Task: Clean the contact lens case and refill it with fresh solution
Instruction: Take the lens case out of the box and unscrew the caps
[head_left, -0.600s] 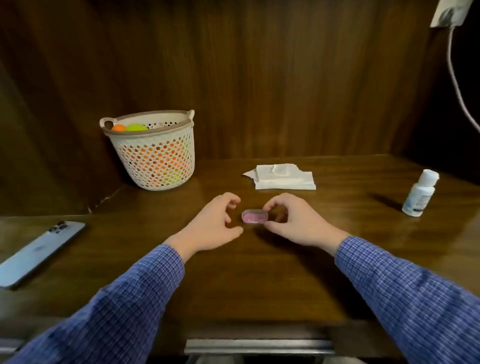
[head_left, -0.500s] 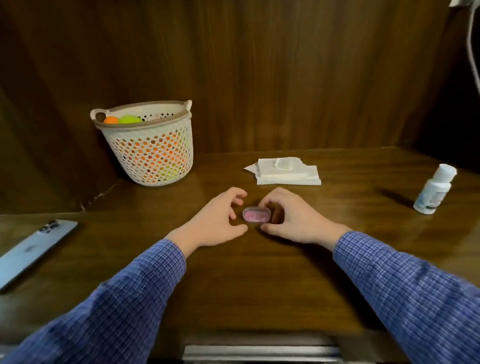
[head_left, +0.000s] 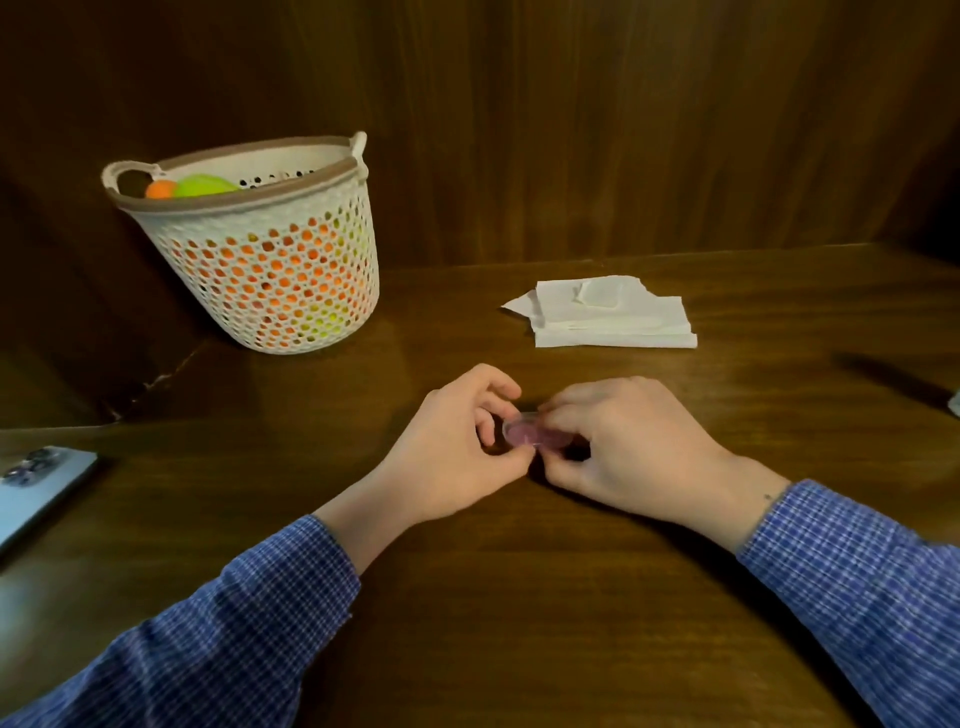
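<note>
A small pink contact lens case (head_left: 530, 434) sits at the middle of the wooden table, pinched between both hands. My left hand (head_left: 457, 447) grips its left end with thumb and fingers. My right hand (head_left: 623, 441) holds its right end and covers part of it. A folded white tissue (head_left: 618, 314) lies behind the hands. The solution bottle (head_left: 955, 402) shows only as a sliver at the right edge of the frame.
A white perforated basket (head_left: 260, 249) with orange and green items stands at the back left. A light blue phone (head_left: 36, 483) lies face down at the left edge. Dark wood panels wall in the back and the left side.
Both hands have closed in on the case and now grip it from either side. The camera has tilted and shifted, pushing the bottle nearly out of frame on the right.
</note>
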